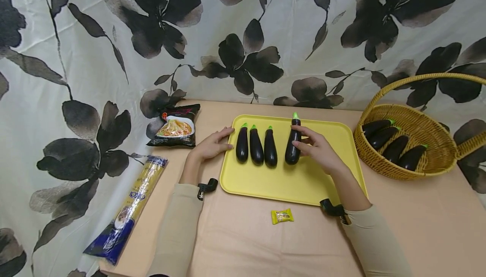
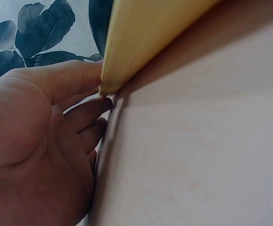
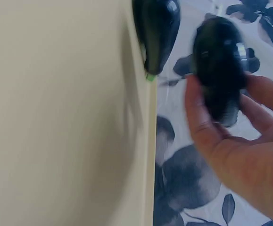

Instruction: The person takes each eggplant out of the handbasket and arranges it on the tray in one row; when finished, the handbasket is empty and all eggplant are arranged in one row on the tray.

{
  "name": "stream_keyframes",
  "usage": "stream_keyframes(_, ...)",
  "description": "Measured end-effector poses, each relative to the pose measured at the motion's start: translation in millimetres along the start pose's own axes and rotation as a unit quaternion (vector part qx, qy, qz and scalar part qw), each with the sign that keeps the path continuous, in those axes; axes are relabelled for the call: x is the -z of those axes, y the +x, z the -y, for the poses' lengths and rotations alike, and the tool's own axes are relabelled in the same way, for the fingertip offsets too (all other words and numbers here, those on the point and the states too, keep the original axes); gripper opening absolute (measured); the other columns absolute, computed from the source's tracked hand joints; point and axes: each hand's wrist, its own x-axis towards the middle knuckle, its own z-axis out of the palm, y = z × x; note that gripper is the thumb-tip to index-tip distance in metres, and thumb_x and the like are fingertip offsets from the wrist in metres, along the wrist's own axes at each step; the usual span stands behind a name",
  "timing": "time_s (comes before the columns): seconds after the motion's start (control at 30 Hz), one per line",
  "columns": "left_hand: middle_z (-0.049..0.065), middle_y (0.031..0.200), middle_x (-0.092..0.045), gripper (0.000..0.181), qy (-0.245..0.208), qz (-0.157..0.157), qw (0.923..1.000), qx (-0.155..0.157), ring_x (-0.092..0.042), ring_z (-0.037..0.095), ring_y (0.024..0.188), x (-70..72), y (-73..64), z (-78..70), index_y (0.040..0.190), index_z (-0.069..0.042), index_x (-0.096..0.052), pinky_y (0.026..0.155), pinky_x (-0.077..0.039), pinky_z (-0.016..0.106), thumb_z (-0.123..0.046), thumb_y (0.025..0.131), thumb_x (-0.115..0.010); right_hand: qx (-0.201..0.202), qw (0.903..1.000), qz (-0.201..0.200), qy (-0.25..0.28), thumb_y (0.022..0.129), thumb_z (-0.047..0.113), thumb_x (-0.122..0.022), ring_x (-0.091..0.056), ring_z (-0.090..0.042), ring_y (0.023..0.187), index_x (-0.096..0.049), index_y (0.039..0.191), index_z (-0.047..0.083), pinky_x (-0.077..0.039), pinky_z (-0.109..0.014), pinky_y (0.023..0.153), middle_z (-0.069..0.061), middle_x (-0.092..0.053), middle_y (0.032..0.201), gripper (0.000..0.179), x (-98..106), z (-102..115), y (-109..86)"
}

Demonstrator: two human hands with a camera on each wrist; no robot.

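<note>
My right hand (image 1: 317, 148) pinches a glossy dark eggplant (image 1: 292, 144) with a green tip, between thumb and fingers. In the right wrist view, that eggplant (image 3: 219, 66) is off the tray's surface. Three more eggplants, a left one (image 1: 241, 143), a middle one (image 1: 256, 146) and a right one (image 1: 270, 148), lie side by side on the yellow tray (image 1: 284, 184). My left hand (image 1: 212, 143) touches the tray's left rim with loosely extended fingers. The left wrist view has its fingertips against the tray's edge (image 2: 141, 42).
A wicker basket (image 1: 402, 173) with several eggplants stands right of the tray, its tall handle arching over it. A black noodle packet (image 1: 176, 127) and a long pasta packet (image 1: 129, 209) lie left. One small yellow wrapped packet (image 1: 282, 216) sits before the tray. Floral cloth (image 1: 228, 91) hangs behind.
</note>
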Motion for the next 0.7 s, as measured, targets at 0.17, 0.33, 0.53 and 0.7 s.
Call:
stream_keyframes(0.17,0.003,0.173,-0.025,0.068,-0.001,-0.001,1.0000,0.005,-0.010,0.024,0.163,0.0,-0.3,-0.7,0.162,-0.016,-0.039,0.134,0.002,0.046,-0.026,0.101,-0.067,-0.010,0.9998,0.013,0.010,0.105,0.017,-0.063,-0.059,-0.027,0.110,-0.049,0.154,0.008,-0.064,-0.033,0.080,-0.021,-0.049,0.148,0.052,-10.4,-5.4,3.7)
stream_keyframes(0.33,0.002,0.173,-0.025,0.068,0.002,-0.002,1.0000,0.008,-0.010,0.022,0.163,-0.7,-0.6,1.3,0.162,-0.017,-0.039,0.135,0.002,0.044,-0.027,0.101,-0.067,-0.018,0.9991,0.027,0.027,0.105,0.018,-0.063,-0.061,-0.024,0.106,-0.047,0.156,0.007,-0.065,-0.036,0.081,-0.023,-0.048,0.145,0.054,-13.2,-9.8,6.2)
stream_keyframes(0.53,0.002,0.173,-0.025,0.068,-0.004,-0.003,0.9999,0.010,-0.010,0.023,0.163,-1.4,-0.6,2.0,0.162,-0.017,-0.040,0.135,0.002,0.045,-0.026,0.101,-0.068,-0.023,0.9988,0.042,-0.008,0.106,0.017,-0.061,-0.056,-0.024,0.098,-0.047,0.156,0.010,-0.060,-0.031,0.077,-0.022,-0.052,0.138,0.052,-11.4,-16.3,8.9)
stream_keyframes(0.7,0.003,0.173,-0.024,0.068,-0.008,-0.005,0.9999,0.011,-0.008,0.024,0.164,-1.5,-1.0,0.7,0.162,-0.018,-0.040,0.134,0.001,0.047,-0.025,0.100,-0.068,-0.029,0.9974,0.058,-0.033,0.106,0.014,-0.060,-0.056,-0.023,0.089,-0.049,0.155,0.008,-0.057,-0.031,0.070,-0.022,-0.054,0.132,0.050,-12.9,-23.1,13.8)
